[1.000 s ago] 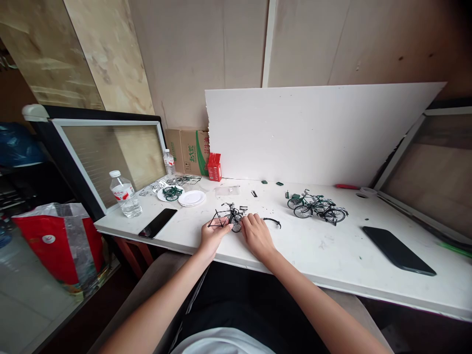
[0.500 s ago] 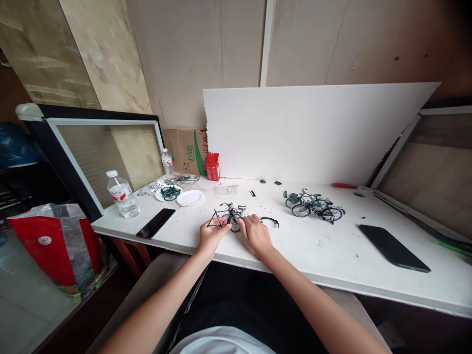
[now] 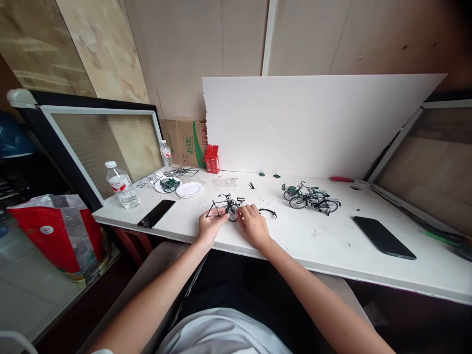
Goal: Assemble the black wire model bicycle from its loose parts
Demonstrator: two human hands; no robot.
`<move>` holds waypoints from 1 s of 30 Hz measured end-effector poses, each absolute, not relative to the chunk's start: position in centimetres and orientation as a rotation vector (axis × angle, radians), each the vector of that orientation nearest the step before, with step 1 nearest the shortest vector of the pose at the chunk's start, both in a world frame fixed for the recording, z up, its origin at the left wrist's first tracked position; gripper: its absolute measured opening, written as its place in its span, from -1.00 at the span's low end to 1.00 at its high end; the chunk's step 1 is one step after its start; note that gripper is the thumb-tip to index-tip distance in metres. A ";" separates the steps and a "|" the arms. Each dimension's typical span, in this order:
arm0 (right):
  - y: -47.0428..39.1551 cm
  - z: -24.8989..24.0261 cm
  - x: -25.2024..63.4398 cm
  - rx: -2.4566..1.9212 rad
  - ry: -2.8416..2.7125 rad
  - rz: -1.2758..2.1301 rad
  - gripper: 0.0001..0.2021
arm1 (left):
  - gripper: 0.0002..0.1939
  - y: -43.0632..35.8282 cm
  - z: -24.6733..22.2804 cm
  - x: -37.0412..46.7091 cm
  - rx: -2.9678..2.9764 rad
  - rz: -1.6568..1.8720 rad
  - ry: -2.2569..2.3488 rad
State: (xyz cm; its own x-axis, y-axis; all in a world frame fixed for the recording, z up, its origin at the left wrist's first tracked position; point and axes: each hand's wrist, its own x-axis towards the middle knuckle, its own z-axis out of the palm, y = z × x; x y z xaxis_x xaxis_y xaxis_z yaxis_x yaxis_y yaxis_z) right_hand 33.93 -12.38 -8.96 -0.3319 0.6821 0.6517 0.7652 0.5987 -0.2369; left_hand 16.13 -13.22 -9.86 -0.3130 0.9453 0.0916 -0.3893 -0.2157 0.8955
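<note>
A small black model bicycle frame (image 3: 218,205) with one spoked wheel (image 3: 232,212) is held upright near the table's front edge. My left hand (image 3: 210,227) grips the frame from below, its thumb near the wheel. On the wheel's right side, my right hand (image 3: 254,224) has its fingers bent together close to the rim; whether they pinch a small part is hidden. A curved black piece (image 3: 268,213) lies just right of my right hand. Behind the wheel is a small black part (image 3: 241,200). Finished-looking model bicycles (image 3: 313,199) stand further right.
White plates (image 3: 190,190), one holding green parts (image 3: 170,185), lie at the back left. A phone (image 3: 156,213) and a water bottle (image 3: 122,187) are on the left. Another dark phone (image 3: 384,238) lies right. A red box (image 3: 212,159) stands at the back.
The view has shifted, so the table sits slightly higher in the picture. My right fingers have loosened a little at the wheel. My left hand keeps its grip on the frame.
</note>
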 end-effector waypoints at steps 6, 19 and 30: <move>-11.9 -9.3 33.9 -1.245 -2.120 -0.158 -0.76 | -0.48 -13.4 -9.6 16.1 0.851 1.692 1.001; -12.9 -7.9 33.4 -1.465 -2.231 -0.254 -0.63 | -0.43 -13.2 -9.8 15.8 0.908 1.649 1.023; -13.0 -8.2 33.5 -1.262 -2.136 -0.264 -0.72 | -0.40 -13.0 -10.1 15.7 0.862 1.754 1.024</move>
